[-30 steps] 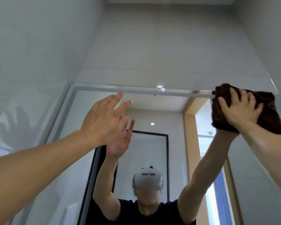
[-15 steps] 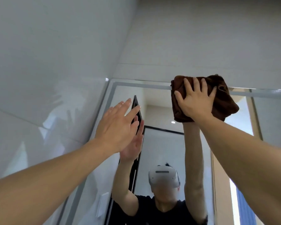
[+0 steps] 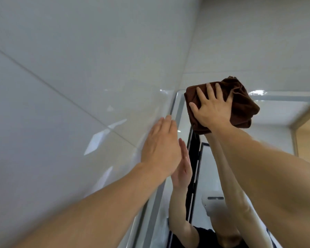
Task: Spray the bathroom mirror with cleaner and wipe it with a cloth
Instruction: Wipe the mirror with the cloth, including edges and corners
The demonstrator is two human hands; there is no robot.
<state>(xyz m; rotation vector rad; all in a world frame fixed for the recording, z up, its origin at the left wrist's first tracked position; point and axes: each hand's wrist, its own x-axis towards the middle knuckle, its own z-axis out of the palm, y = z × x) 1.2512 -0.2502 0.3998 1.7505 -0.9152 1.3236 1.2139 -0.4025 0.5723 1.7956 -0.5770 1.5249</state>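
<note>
The bathroom mirror (image 3: 276, 133) fills the lower right of the head view, with its top left corner near the tiled side wall. A bunched brown cloth (image 3: 243, 106) lies against that corner of the glass. My right hand (image 3: 211, 108) presses on the cloth with fingers spread and nearly straight. My left hand (image 3: 161, 145) is raised flat with straight fingers together, held at the mirror's left edge; whether it touches the glass is unclear. No spray bottle is in view.
A glossy white tiled wall (image 3: 70, 86) runs along the left, meeting the wall above the mirror (image 3: 258, 42) in a corner. The mirror reflects my arms, a headset, a dark-framed door and a wooden doorway.
My right hand has slid the cloth leftward along the mirror's top edge, from its right part to the top left corner. My left hand has shifted left toward the mirror's edge.
</note>
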